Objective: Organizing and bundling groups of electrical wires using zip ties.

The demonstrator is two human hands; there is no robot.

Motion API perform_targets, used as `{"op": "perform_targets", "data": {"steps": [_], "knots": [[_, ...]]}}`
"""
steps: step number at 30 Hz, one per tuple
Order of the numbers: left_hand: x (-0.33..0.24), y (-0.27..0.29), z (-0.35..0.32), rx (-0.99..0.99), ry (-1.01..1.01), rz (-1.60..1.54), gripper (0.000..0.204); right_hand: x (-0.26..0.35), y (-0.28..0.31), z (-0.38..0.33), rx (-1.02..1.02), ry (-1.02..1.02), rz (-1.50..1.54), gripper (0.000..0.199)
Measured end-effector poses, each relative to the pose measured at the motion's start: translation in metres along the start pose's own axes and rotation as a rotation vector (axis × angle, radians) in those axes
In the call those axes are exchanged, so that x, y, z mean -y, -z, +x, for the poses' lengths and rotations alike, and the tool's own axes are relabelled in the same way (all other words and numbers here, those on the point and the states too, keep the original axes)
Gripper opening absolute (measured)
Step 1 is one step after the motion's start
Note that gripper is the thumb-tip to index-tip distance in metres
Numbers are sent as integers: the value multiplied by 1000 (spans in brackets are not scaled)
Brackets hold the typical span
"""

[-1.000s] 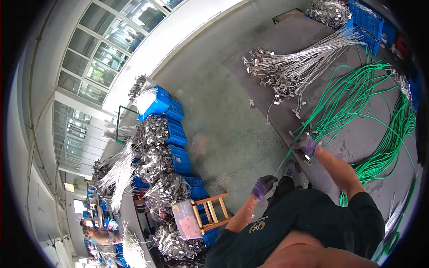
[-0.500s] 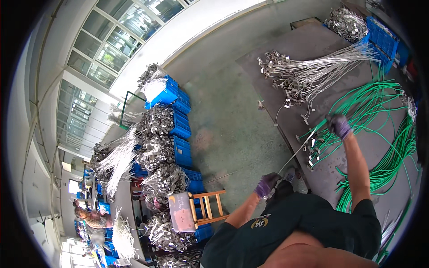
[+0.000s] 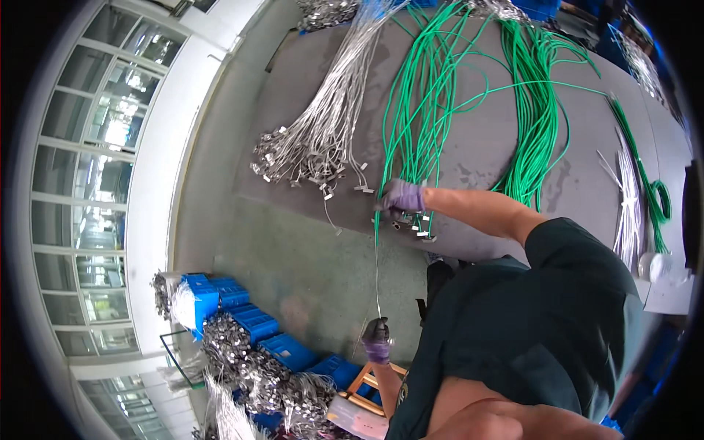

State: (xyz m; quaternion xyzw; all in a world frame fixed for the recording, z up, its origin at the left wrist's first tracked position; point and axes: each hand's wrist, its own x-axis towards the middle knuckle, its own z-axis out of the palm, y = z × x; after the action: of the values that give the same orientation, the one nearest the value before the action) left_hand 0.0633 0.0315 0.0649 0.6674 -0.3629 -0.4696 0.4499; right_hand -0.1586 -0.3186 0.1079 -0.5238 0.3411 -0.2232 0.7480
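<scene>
My left hand (image 3: 377,341), in a purple and dark glove, is closed on one end of a thin silvery cable (image 3: 378,282). The cable runs taut from it over the floor up to the table edge. There my right hand (image 3: 402,196), gloved alike, is wrapped round a green tube (image 3: 378,233), whose short end sticks out below the fist with the cable coming out of it. More green tubes (image 3: 422,95) lie in a loose bundle beyond that hand. Small metal connectors (image 3: 422,227) hang at their near ends, partly hidden by the right hand.
A bundle of silvery cables (image 3: 341,95) lies left on the grey table (image 3: 469,172); a denser green tube bundle (image 3: 539,125) lies right. White strips (image 3: 628,198) and a green coil (image 3: 660,202) sit far right. Blue crates (image 3: 290,352) heaped with metal parts and a wooden stool (image 3: 359,385) stand lower left.
The view has swung round, so the table now spans the top. Both hands keep their closed grips, with the cable still stretched between them and the right hand now at the table edge.
</scene>
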Motion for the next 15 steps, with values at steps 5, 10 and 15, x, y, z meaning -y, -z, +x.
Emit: {"op": "perform_targets", "data": {"steps": [5, 10, 15], "knots": [[9, 7, -15, -19, 60, -33, 19, -22, -39, -20, 170, -181, 51, 26], [-16, -3, -23, -55, 47, -13, 27, 13, -67, -8, 228, -13, -109, 26], [-53, -25, -9, -139, -254, 46, 35, 144, -111, -11, 374, 553, -382, 26]]}}
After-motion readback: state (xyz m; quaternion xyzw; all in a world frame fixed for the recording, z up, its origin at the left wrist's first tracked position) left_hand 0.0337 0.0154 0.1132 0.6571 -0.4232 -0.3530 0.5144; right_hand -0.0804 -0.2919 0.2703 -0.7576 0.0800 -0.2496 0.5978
